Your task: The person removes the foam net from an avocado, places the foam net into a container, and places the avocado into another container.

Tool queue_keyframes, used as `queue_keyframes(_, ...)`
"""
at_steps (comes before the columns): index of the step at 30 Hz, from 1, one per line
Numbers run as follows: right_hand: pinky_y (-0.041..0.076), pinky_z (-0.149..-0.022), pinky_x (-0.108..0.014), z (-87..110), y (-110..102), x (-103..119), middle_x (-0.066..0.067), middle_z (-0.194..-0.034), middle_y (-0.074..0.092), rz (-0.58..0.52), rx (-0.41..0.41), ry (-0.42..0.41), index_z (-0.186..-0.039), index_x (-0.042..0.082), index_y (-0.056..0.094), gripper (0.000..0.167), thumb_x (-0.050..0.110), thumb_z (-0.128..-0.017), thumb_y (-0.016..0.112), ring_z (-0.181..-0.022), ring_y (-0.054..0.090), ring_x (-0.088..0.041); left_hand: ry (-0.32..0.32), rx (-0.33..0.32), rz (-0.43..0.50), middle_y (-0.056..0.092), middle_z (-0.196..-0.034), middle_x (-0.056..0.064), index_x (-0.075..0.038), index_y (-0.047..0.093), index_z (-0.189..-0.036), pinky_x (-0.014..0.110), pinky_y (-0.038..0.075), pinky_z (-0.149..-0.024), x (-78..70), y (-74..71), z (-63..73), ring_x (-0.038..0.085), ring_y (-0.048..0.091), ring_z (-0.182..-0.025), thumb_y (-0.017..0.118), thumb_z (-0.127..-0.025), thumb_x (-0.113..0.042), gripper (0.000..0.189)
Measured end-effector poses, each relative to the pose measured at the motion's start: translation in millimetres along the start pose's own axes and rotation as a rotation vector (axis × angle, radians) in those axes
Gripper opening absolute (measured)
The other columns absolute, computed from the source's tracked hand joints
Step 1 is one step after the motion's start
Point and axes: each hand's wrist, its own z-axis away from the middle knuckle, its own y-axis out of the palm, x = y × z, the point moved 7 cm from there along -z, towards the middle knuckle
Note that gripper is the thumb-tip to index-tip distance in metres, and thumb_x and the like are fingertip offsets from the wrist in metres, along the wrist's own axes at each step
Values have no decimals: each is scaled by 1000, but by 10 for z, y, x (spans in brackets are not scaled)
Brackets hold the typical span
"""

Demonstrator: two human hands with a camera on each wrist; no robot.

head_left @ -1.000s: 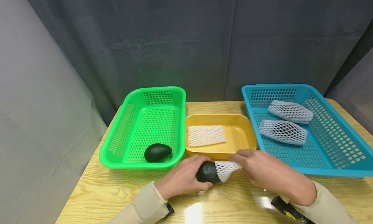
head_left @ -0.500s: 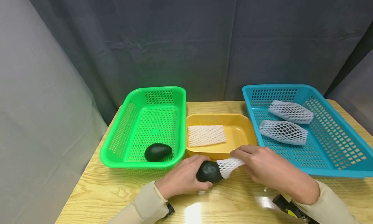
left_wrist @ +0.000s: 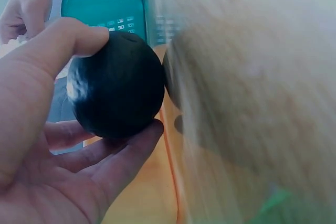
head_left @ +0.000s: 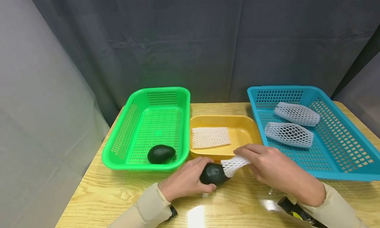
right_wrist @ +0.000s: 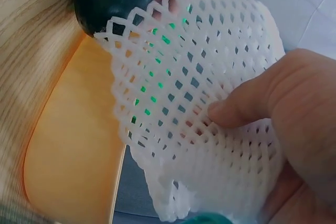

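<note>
In the head view my left hand (head_left: pixel 190 180) grips a dark avocado (head_left: pixel 213 174) just above the table, in front of the yellow tray. Thumb and fingers wrap its rounded end in the left wrist view, where the avocado (left_wrist: pixel 118 85) looks almost black. My right hand (head_left: pixel 264 163) pinches a white foam net sleeve (head_left: pixel 234 164), whose mouth is at the avocado's right end. Seen from the right wrist, the foam net sleeve (right_wrist: pixel 194 87) is spread wide between thumb and fingers, its cut edge beside the avocado (right_wrist: pixel 113 1). Whether the net touches the avocado is hard to tell.
A green basket (head_left: pixel 145 168) at left holds another avocado (head_left: pixel 161 154). Inside the yellow tray (head_left: pixel 243 140) lies a flat foam net (head_left: pixel 210 137). The blue basket (head_left: pixel 329 173) at right contains two net-covered pieces (head_left: pixel 289 134). A grey curtain (head_left: pixel 190 46) hangs behind the table.
The foam net sleeve has drawn back off the avocado's end toward the upper right, uncovering more of the fruit. My right hand rose slightly; the left hand stayed put on the avocado.
</note>
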Motion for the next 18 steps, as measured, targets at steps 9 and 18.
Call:
queue_keyframes(9,63,-70,-34,-36,-79,-23,-1,-103,76,-18,-37,1,-115,9,73,52,-11,-67,77,-87,76,-18,7,-3,2,68,-129,6,-10,57,-137,17,54,-84,-11,-12,2,8,64,-103,82,-83,-38,65)
queue_keyframes(18,59,-63,-30,-28,-92,-59,1,-99,75,-16,-67,17,-114,11,72,49,-8,-69,77,-80,72,-13,15,3,-15,67,-130,6,-10,57,-137,16,53,-84,-40,-16,-4,8,64,-104,82,-84,-38,65)
